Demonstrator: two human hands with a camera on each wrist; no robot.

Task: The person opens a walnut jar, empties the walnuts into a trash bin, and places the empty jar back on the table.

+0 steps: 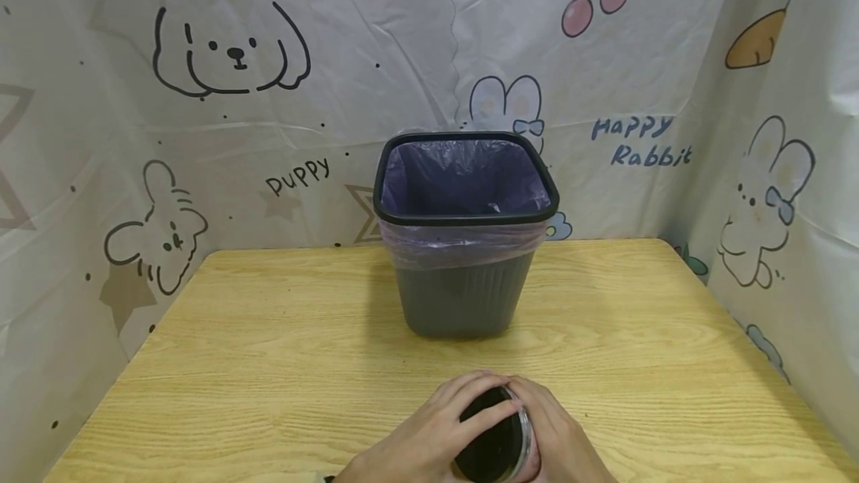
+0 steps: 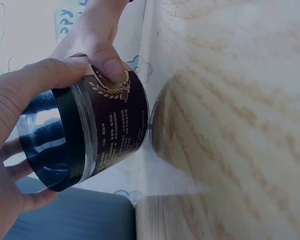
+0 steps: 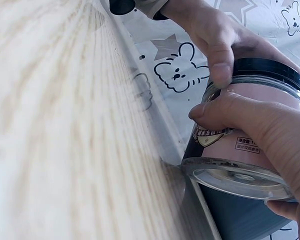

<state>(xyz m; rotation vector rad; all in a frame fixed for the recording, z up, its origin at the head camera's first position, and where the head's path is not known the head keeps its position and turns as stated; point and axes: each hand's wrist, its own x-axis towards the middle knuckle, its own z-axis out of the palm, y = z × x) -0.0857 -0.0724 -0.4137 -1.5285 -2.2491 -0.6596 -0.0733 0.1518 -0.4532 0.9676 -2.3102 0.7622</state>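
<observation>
Both hands hold a jar with a black lid, a clear body and a dark and pink printed label. In the head view it is at the bottom middle, low over the table's near part. My left hand grips the black lid, thumb laid across and fingers round the far side. My right hand wraps the jar's body from the right, thumb across the label in the right wrist view. The jar leans, and its clear bottom shows close over the wood.
Behind the hands, toward the back of the wooden table, stands a grey bin with a black rim and a purple liner bag. Printed cloth hangs along the back and both sides.
</observation>
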